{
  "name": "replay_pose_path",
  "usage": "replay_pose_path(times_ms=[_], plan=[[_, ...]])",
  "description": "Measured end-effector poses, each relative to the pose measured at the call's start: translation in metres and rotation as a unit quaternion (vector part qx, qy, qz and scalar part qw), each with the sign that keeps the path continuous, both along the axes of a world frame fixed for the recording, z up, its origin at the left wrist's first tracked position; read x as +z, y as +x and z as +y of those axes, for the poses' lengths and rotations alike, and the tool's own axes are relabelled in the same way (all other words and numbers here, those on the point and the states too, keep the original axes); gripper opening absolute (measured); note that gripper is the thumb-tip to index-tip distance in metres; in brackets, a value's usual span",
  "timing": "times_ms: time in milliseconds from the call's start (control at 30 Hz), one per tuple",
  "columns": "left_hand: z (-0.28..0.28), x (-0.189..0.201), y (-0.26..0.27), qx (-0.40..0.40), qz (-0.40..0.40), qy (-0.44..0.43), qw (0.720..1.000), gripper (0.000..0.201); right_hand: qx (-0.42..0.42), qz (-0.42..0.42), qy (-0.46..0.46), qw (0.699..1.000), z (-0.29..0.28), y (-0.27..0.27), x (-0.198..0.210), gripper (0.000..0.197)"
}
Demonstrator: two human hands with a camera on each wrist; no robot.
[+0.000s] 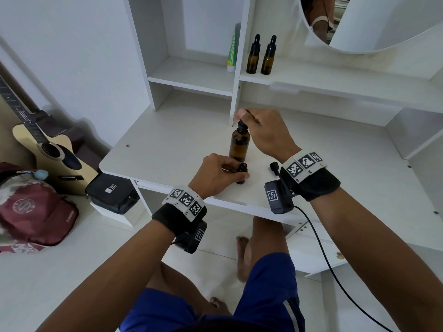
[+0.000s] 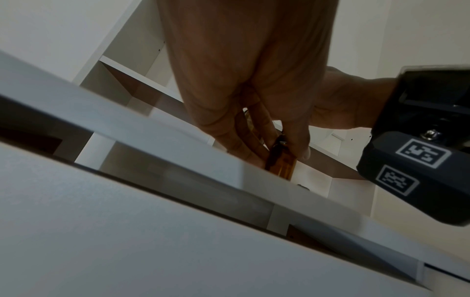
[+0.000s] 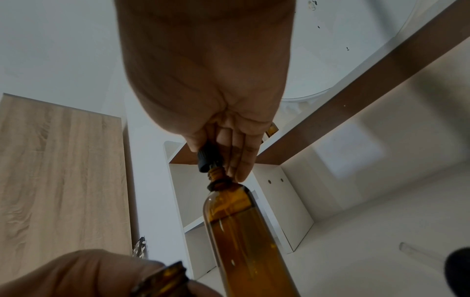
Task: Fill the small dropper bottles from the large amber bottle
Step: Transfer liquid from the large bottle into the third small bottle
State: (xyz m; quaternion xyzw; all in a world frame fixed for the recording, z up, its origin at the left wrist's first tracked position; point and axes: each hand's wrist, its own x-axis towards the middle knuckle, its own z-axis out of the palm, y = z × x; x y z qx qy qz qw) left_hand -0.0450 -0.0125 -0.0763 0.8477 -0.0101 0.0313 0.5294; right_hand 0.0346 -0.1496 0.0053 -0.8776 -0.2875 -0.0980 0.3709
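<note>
The tall, smooth amber glass bottle [image 1: 239, 145] stands upright mid-worktop [image 1: 335, 164]. The right hand [image 1: 268, 133] pinches its ribbed black dropper cap [image 3: 207, 155], apparently just lifted off the threaded neck. At six o'clock, just beside it, the left hand [image 1: 215, 174] grips the small open amber dropper bottle [image 1: 241, 173], also upright.

one large amber bottle [image 1: 239, 146]; three small dropper bottles [image 1: 253, 56]; two hands [image 1: 214, 174]

Glossy amber glass: large amber bottle [image 3: 241, 231], centre frame. Ribbed matt black plastic: dropper cap [image 3: 207, 158] above it. Smooth matt white laminate: desk [image 1: 167, 149]. Pale wood-grain panel [image 3: 61, 170], left. Maroon cloth backpack [image 1: 36, 212], lower left.
</note>
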Motion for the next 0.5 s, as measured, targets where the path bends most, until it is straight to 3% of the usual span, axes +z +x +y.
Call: replay_pose_path(times_ms=[233,500], plan=[[0.0000,0.0005,-0.0001,0.001,0.001,-0.002,1.000,0.024,-0.012,0.013,0.023,1.000,0.0015,-0.0004,0.0018,0.039],[0.0003,0.0010,-0.0002,0.002,0.003,0.000,1.000,0.026,-0.002,-0.003,0.002,1.000,0.0017,0.0041,-0.0031,0.051]])
